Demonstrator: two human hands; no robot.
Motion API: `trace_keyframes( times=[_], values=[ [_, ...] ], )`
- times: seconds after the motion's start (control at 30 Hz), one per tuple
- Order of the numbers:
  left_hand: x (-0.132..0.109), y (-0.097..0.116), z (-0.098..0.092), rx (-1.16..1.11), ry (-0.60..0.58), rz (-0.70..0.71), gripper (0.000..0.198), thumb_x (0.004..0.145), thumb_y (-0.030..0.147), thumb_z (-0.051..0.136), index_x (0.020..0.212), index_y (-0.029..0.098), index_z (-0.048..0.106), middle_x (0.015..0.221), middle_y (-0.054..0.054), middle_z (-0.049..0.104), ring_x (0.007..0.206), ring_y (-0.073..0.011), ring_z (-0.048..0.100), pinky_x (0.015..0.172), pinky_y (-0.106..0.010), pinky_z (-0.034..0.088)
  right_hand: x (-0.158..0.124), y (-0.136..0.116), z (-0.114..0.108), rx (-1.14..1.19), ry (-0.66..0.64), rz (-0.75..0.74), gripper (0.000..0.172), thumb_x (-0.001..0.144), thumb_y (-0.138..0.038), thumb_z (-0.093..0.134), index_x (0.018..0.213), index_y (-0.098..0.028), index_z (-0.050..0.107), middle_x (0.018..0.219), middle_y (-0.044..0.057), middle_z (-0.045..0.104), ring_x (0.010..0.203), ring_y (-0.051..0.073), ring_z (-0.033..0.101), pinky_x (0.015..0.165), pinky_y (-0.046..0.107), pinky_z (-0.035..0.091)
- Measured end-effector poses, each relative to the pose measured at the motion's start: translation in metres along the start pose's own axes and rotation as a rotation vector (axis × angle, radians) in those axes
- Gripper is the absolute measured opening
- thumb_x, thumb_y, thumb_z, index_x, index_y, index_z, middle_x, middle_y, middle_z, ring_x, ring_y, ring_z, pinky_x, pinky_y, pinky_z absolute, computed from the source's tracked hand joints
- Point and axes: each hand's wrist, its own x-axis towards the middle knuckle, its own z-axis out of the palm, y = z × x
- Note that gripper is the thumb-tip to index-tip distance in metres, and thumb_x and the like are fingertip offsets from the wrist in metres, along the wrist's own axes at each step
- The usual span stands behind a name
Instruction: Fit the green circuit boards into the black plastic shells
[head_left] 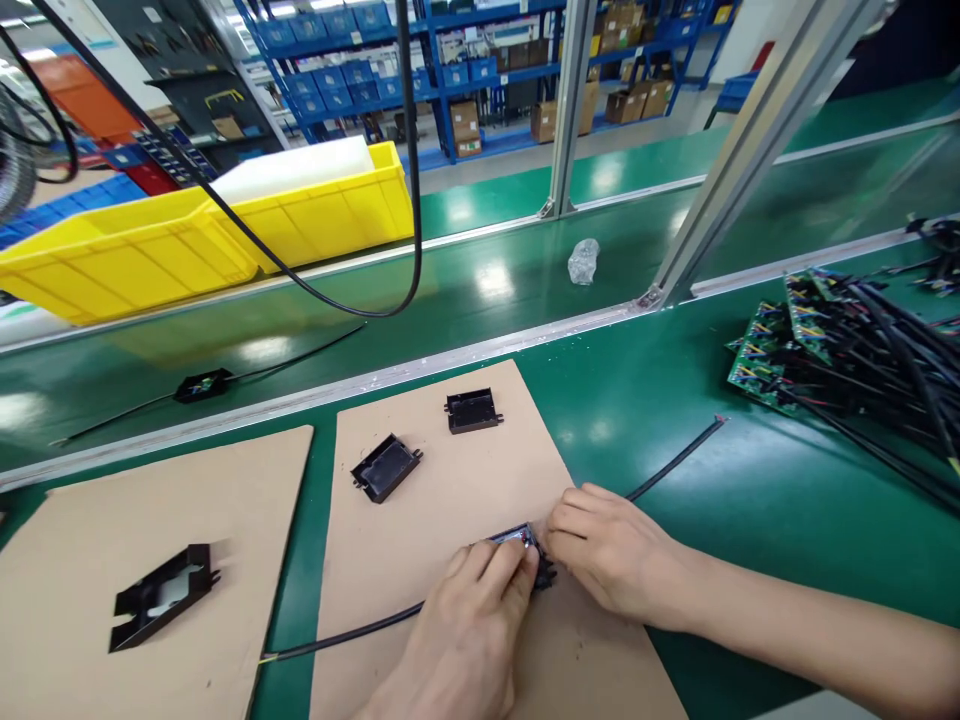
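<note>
Fingers of my left hand (476, 610) are closed over a small black plastic case (546, 575), which lies on the cardboard sheet (420, 540) and has a circuit board inside, mostly covered by the fingers. A black cable (367, 630) runs out leftward from beneath that hand to a bared end. My right hand (607, 550) is curled at the right end of the case, closed around the other black cable (675, 462), which comes out behind the knuckles. Two black cases, one tilted (388, 468) and one straighter (472, 411), rest further back on the same cardboard.
Another black case (165, 595) lies on the left cardboard (67, 560). Wired circuit boards (761, 350) are heaped at right. Beyond a metal rail (450, 359) are a cabled case (202, 385), crumpled plastic (583, 262) and yellow bins (322, 215). A black cable loop (415, 200) hangs in front.
</note>
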Motion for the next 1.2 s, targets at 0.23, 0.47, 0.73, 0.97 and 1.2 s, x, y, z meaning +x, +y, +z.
trace_keyframes(
  times=[0.23, 0.47, 0.73, 0.97, 1.2],
  values=[
    [-0.022, -0.012, -0.013, -0.146, 0.109, -0.259, 0.08, 0.076, 0.028, 0.069, 0.146, 0.015, 0.032, 0.135, -0.018, 0.046, 0.122, -0.0324, 0.048, 0.095, -0.047, 0.052, -0.005, 0.003, 0.005, 0.046, 0.048, 0.03, 0.023, 0.096, -0.015, 0.041, 0.093, -0.016, 0.064, 0.087, 0.007, 0.057, 0.082, 0.019, 0.047, 0.072, 0.034, 0.032],
    [-0.023, -0.014, 0.003, -0.173, 0.113, -0.317, 0.059, 0.081, 0.03, 0.068, 0.133, 0.018, 0.044, 0.122, -0.015, 0.055, 0.111, -0.029, 0.058, 0.091, -0.046, 0.055, -0.002, 0.002, 0.004, 0.032, 0.003, 0.039, 0.023, 0.094, -0.013, 0.039, 0.091, -0.017, 0.061, 0.085, 0.006, 0.056, 0.08, 0.02, 0.046, 0.071, 0.034, 0.033],
    [-0.026, -0.049, -0.064, -0.082, 0.157, -0.372, 0.054, 0.086, 0.035, 0.061, 0.135, 0.024, 0.041, 0.125, -0.014, 0.058, 0.086, -0.0229, 0.068, 0.062, -0.03, 0.059, 0.007, 0.054, -0.039, -0.159, 0.04, 0.076, 0.021, 0.082, -0.005, 0.045, 0.082, -0.017, 0.062, 0.085, 0.007, 0.056, 0.079, 0.021, 0.048, 0.07, 0.034, 0.037],
    [0.072, -0.19, -0.151, 0.19, 0.166, -0.434, 0.054, 0.088, 0.047, 0.05, 0.132, 0.014, 0.049, 0.135, -0.016, 0.054, 0.124, -0.035, 0.051, 0.103, -0.051, 0.041, 0.125, 0.155, -0.138, -0.404, 0.247, 0.31, 0.028, 0.088, -0.006, 0.046, 0.103, -0.012, 0.069, 0.103, 0.015, 0.061, 0.102, 0.029, 0.048, 0.084, 0.041, 0.036],
    [0.095, -0.187, -0.081, 0.163, 0.133, -0.366, 0.061, 0.091, 0.044, 0.051, 0.141, 0.011, 0.041, 0.149, -0.02, 0.039, 0.138, -0.0355, 0.035, 0.11, -0.055, 0.031, 0.141, 0.137, -0.088, -0.365, 0.226, 0.273, 0.032, 0.087, -0.014, 0.056, 0.118, -0.012, 0.064, 0.123, 0.02, 0.053, 0.117, 0.036, 0.038, 0.09, 0.051, 0.033]
  ],
)
